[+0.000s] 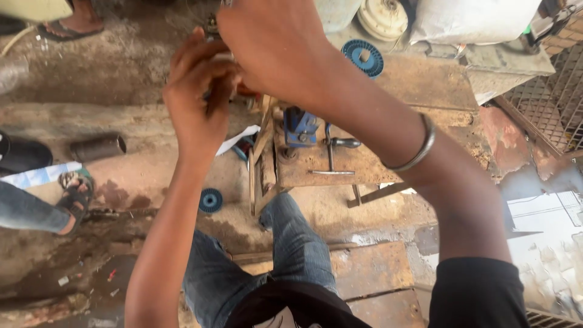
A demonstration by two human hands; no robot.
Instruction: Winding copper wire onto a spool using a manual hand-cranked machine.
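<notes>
My left hand (pixel 197 100) and my right hand (pixel 273 45) are raised close to the camera, fingers bunched together around a small metal part (pixel 214 27) that is mostly hidden between them. A metal bangle (pixel 419 152) circles my right wrist. Below the hands a blue bench vise (pixel 300 127) with a steel handle bar (pixel 331 152) is bolted to a rusty metal stand (pixel 340 164). My knee in blue jeans (pixel 291 237) is under the stand.
A blue plastic spool (pixel 364 56) lies on the rusty plate behind the vise, and a small blue disc (pixel 210 200) lies on the dirt floor. A dark pipe piece (pixel 97 147) lies left. Another person's sandalled foot (pixel 73 197) is at left. Wire mesh (pixel 546 103) stands right.
</notes>
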